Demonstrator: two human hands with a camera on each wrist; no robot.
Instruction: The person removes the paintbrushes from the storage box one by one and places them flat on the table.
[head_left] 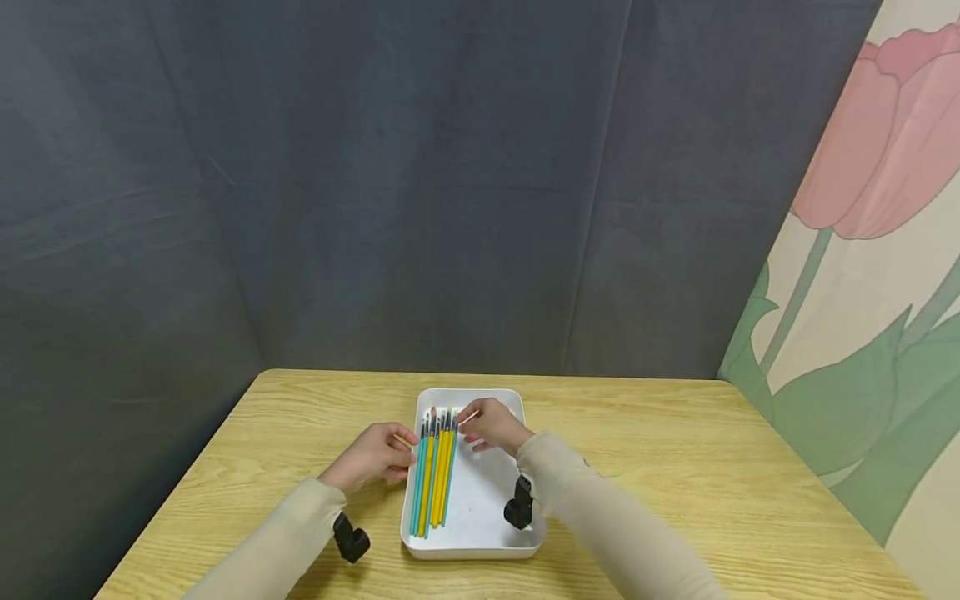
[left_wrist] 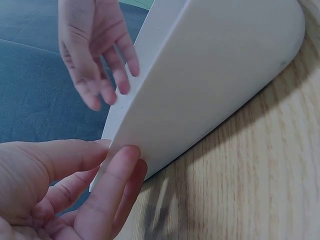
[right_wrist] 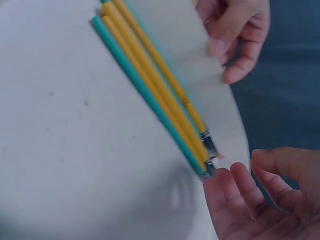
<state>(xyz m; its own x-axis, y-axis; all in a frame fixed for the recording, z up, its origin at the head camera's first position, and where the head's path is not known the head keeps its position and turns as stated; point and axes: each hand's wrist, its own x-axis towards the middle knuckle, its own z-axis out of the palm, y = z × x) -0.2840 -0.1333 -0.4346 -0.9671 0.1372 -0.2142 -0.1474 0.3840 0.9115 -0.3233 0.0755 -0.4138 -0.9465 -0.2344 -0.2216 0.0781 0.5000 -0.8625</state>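
Note:
A white tray (head_left: 487, 492) lies on the table, with several paintbrushes (head_left: 442, 479) side by side along its left part. Their handles are yellow and teal, and the bristle ends point to the far side. At the left rim my left hand (head_left: 375, 454) pinches the tray's edge between thumb and fingers, as the left wrist view shows on the tray wall (left_wrist: 210, 75). My right hand (head_left: 495, 425) hovers over the tray's far part, beside the bristle ends. Its fingers (right_wrist: 245, 187) are loosely bent close to the brush ferrules (right_wrist: 207, 162), and nothing shows in its grasp.
The wooden table (head_left: 660, 467) extends on both sides of the tray. A dark grey curtain (head_left: 420, 192) hangs behind it. On the right stands a wall with a painted tulip (head_left: 877, 150). Each wrist carries a small black camera (head_left: 519, 504).

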